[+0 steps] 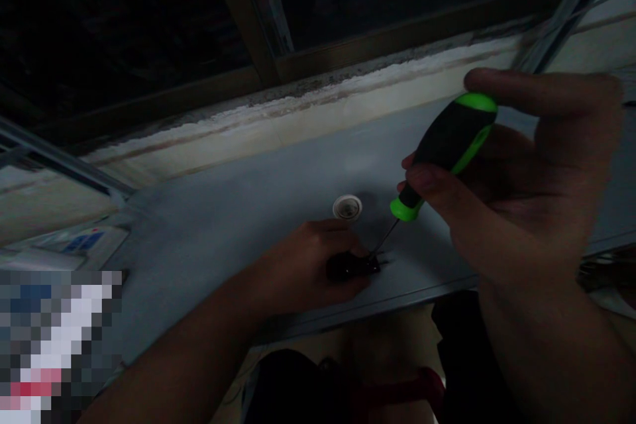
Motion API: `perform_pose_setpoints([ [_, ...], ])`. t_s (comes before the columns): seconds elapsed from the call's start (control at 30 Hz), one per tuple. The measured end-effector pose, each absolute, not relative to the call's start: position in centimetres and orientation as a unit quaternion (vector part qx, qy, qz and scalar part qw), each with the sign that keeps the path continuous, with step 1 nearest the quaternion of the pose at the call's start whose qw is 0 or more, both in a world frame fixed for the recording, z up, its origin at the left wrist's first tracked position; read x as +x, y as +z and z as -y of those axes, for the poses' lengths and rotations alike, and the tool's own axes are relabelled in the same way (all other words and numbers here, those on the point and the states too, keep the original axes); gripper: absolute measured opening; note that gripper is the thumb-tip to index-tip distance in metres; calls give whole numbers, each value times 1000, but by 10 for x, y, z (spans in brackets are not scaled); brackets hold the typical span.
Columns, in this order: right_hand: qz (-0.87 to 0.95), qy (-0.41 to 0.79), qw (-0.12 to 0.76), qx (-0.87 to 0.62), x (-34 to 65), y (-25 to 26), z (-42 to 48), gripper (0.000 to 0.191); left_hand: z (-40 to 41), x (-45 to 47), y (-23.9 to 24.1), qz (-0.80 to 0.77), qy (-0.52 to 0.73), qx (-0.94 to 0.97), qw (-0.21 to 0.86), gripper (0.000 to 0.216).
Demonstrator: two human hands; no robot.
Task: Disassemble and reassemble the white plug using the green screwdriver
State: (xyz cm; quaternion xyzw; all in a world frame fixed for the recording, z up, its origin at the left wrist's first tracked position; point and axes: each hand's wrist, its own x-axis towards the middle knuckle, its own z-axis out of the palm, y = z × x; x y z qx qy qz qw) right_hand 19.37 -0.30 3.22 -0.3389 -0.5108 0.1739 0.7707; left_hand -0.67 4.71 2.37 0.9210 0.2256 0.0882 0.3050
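My right hand (pixel 521 179) is closed round a screwdriver (pixel 447 146) with a black and green handle, held tilted; its thin shaft runs down-left and its tip meets a small black part (pixel 350 266). My left hand (pixel 303 265) rests on the grey tabletop (pixel 223 225) and pinches that black part against it. A small white round cap (pixel 346 207) lies on the table just behind my left hand.
The scene is dim. A window sill and dark window frame (pixel 278 73) run along the table's far side. Papers or packets (pixel 82 242) lie at the left edge. The table's front edge (pixel 377 308) passes just below my hands, with dark shapes underneath.
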Motion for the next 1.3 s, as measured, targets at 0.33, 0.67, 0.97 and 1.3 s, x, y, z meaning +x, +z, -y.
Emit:
perform_pose_setpoints([
  [0.33, 555, 79, 743, -364, 197, 44, 8, 34, -49, -10, 19, -242, 107, 893, 365, 26],
  [0.67, 592, 105, 729, -328, 184, 67, 9, 22, -55, -9, 18, -227, 88, 900, 361, 24],
  [0.97, 584, 401, 675, -207, 186, 67, 1, 6, -55, -10, 13, -217, 112, 900, 361, 26],
  [1.3, 508, 386, 750, -173, 163, 50, -5, 13, -56, -10, 9, -215, 110, 900, 364, 30],
])
